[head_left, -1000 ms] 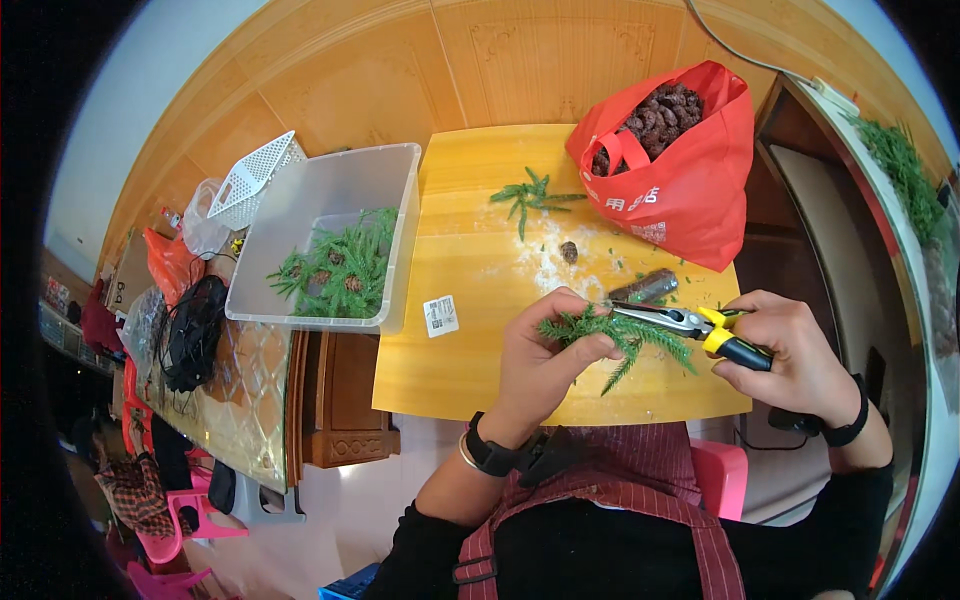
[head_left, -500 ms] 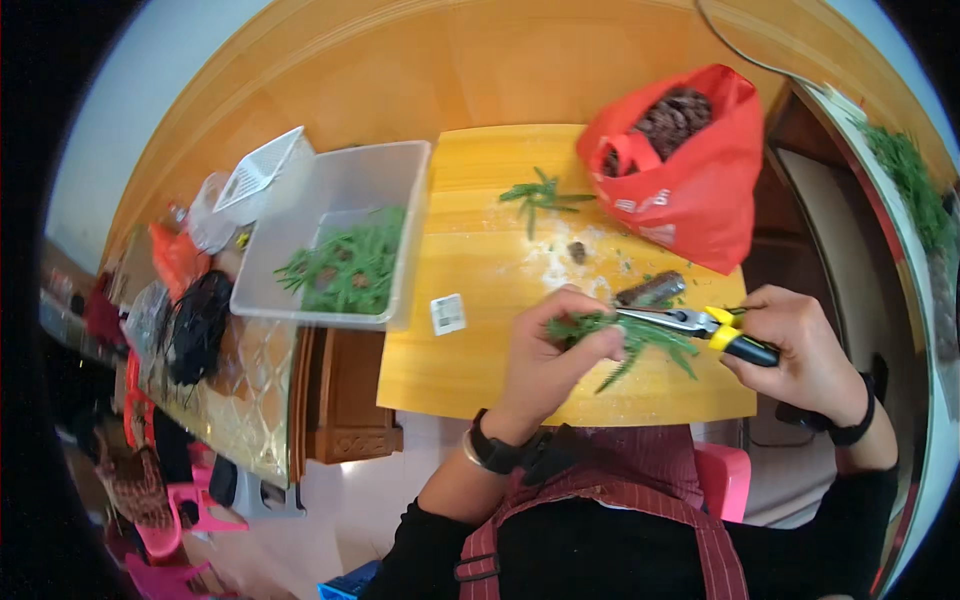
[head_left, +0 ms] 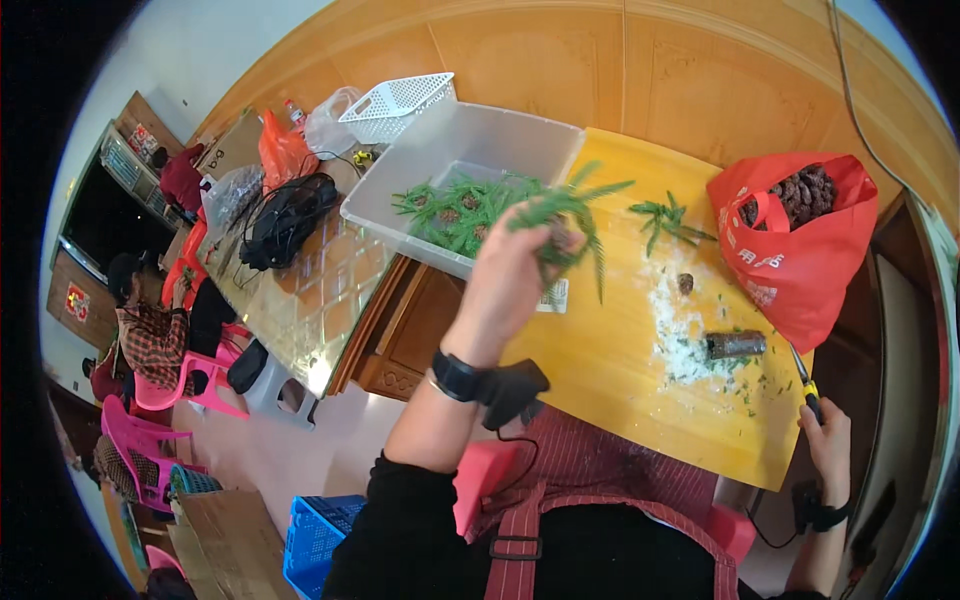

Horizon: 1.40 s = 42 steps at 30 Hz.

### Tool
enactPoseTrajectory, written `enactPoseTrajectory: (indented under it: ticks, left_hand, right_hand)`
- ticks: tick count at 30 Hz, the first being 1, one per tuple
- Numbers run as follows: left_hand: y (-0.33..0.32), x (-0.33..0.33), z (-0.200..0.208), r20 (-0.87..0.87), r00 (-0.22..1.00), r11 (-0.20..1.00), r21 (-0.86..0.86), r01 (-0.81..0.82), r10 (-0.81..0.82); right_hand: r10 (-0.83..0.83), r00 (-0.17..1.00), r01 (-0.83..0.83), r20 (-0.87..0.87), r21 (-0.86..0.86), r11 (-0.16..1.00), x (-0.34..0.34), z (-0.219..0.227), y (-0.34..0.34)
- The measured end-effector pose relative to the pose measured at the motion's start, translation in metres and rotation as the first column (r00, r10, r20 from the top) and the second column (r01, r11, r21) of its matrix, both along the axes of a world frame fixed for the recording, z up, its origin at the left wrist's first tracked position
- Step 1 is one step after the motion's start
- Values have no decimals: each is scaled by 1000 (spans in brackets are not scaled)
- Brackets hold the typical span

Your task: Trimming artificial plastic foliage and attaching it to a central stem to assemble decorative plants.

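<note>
The clear plastic bin point(head_left: 410, 244) lies left of and beyond the left fingers, its near right corner partly behind the hand; it contains green conifer sprigs point(head_left: 465, 195) with several brown cones among them. The white perforated basket point(head_left: 395, 108) is located farther beyond the fingers, past the bin. The red bag point(head_left: 795, 275), to the right of the left fingers and beyond the right fingers, is open at the top and filled with dark brown pinecones point(head_left: 805, 195). The left hand point(head_left: 498, 285) pinches a green sprig point(head_left: 565, 205) between curled fingers, at the bin's right side; whether the sprig is above the bin or the table point(head_left: 590, 385) cannot be told. The sprig is blurred: its branches fan from the fingers, the longest axis running rightward and slightly away from the person, with one branch hanging toward the person. The fingers of the right hand point(head_left: 828, 440) are wrapped around the handle end of the pliers point(head_left: 812, 397), at the table's right edge. The long axis of the pliers runs away from the right fingers and slightly left, nose foremost; jaw opening cannot be determined.
</note>
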State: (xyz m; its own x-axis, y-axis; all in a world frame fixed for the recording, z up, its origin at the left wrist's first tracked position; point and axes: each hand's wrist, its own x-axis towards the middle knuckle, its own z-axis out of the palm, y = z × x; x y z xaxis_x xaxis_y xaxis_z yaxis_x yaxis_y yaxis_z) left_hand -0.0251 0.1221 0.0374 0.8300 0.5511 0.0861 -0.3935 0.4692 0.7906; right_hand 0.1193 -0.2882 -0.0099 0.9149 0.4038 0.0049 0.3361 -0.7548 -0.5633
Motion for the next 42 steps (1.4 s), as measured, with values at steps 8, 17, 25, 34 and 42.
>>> enactPoseTrajectory:
  ticks: [8,17,25,34,42]
  left_hand:
    - [32,-24,20,-31,988,980,132,-145,151]
    - [36,-20,22,-53,975,965,162,-205,215]
    - [-26,-3,8,-144,984,909,416,-36,105]
    - [-65,5,8,-128,985,884,438,163,-119]
    - [-64,6,7,-124,973,921,318,225,-195]
  right_hand:
    - [108,992,-93,70,-199,976,14,-39,6]
    - [221,972,-203,80,-189,961,2,-20,20]
    - [447,873,-485,195,441,755,-37,69,145]
    - [480,875,-366,67,742,562,-43,60,213]
    - [523,852,-292,-23,808,512,-41,61,209]
